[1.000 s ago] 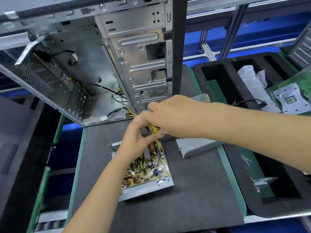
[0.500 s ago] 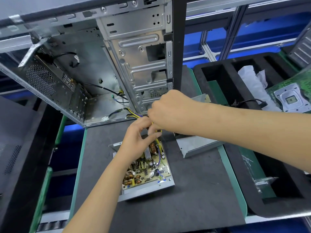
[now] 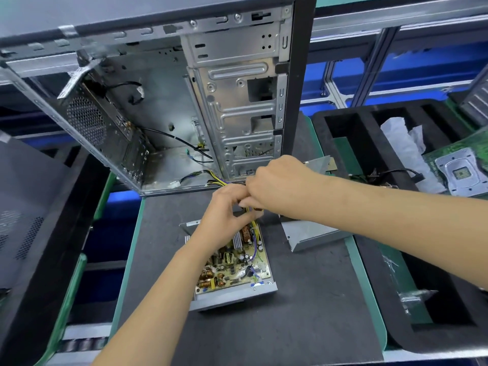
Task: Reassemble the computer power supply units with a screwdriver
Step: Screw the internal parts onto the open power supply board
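Note:
An opened power supply unit (image 3: 235, 268) lies on the dark mat, its yellow circuit board exposed in a grey metal base. A bundle of yellow and black wires (image 3: 252, 211) rises from its far end toward the computer case. My left hand (image 3: 224, 207) and my right hand (image 3: 274, 183) meet above the unit's far end, both with fingers curled around that wire bundle. The unit's grey metal cover (image 3: 309, 236) lies to the right, partly under my right forearm. No screwdriver is in view.
An open computer case (image 3: 184, 107) stands tilted at the back of the mat (image 3: 303, 313), loose cables inside. A black foam tray (image 3: 369, 133) at right holds white wrapping (image 3: 401, 143) and a green motherboard (image 3: 459, 170). A dark panel (image 3: 23, 212) leans at left.
Both hands have shifted slightly up and away from me while keeping hold of the wire bundle. The unit and cover have stayed in place.

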Demonstrator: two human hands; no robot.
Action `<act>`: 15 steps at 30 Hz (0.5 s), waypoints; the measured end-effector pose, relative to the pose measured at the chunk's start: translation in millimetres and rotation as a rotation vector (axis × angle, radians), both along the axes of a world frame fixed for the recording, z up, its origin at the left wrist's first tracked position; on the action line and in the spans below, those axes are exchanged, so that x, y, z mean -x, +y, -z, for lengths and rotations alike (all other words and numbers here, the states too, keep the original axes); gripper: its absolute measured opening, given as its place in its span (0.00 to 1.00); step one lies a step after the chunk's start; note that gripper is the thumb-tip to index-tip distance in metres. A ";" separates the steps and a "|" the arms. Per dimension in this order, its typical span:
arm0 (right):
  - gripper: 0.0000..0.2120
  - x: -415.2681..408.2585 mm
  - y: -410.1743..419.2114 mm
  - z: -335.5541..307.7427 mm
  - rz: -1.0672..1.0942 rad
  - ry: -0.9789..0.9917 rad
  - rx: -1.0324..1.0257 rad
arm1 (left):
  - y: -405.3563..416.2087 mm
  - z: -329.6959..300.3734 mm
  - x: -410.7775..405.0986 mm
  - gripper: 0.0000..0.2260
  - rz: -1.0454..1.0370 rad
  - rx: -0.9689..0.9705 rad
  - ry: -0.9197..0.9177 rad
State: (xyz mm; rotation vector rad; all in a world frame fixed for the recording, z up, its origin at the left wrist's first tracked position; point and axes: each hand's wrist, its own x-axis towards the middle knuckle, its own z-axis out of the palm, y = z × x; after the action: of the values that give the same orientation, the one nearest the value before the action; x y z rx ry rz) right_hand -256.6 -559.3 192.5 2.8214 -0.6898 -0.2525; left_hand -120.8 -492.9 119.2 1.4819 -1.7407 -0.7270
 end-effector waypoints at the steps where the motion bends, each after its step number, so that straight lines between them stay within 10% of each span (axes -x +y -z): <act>1: 0.15 -0.7 0.0 -0.1 0.018 0.033 -0.040 | 2.6 -2.6 -4.5 0.11 -0.007 -0.025 -0.009; 15: 0.15 -71.3 72.9 -63.9 -0.245 -0.010 -0.055 | 159.9 35.6 -108.5 0.08 -0.484 -0.350 -0.131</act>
State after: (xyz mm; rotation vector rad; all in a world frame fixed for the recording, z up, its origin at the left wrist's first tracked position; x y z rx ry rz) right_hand -185.3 -486.4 256.4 2.9242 -0.3372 -0.2179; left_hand -12.2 -333.0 83.6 2.1305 -1.3002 -0.7062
